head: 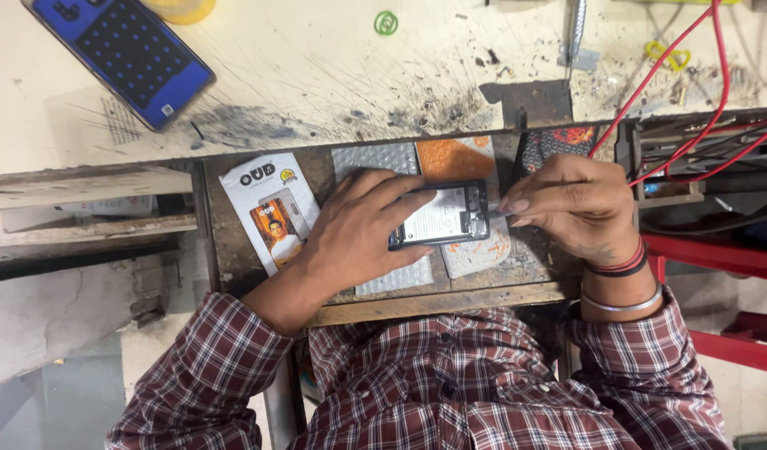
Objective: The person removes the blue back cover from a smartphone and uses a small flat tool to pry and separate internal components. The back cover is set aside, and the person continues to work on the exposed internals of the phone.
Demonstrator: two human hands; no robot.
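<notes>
Plaid sleeves (500,392) nearest, left hand (358,229) fingers closed on opened phone (442,215), right hand (579,208) pinching thin tool (493,212)

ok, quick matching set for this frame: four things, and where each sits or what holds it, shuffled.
Things:
1. opened phone
2. blue phone
3. green ring
4. white packet

Places:
A. top left of the bench
B. under the left hand, right hand working its end
C. drawer, left of the left hand
D. top middle of the bench

Pairs: 1-B, 2-A, 3-D, 4-C
</notes>
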